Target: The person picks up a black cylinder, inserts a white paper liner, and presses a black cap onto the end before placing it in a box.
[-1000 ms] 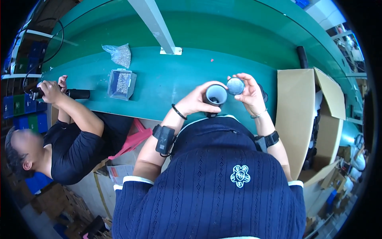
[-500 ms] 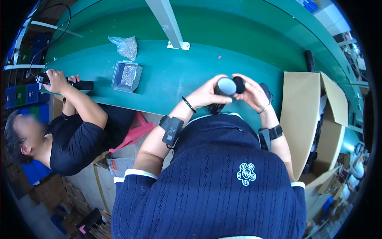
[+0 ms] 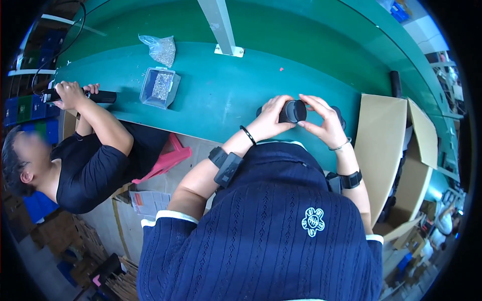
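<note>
Above the near part of the green bench, my left hand (image 3: 272, 120) is wrapped round a black cylinder (image 3: 288, 113). A round black cap (image 3: 300, 110) sits against the cylinder's right end, and the pale end face is covered. With its fingertips and thumb, my right hand (image 3: 323, 122) touches the cap's edge. How firmly the cap is seated cannot be made out. Just behind my right hand, a dark object (image 3: 340, 114) lies partly hidden on the bench.
An open cardboard box (image 3: 380, 150) with dark items stands at the right. Toward the left of the bench are a clear bin of small grey pieces (image 3: 172, 95) and a plastic bag of them (image 3: 165, 52). A metal post (image 3: 217, 22) rises behind. A co-worker's hands (image 3: 70, 94) hold a black cylindrical object.
My hands have come together, bringing the black cap over the cylinder's pale end. The cylinder has turned from upward-facing toward the right.
</note>
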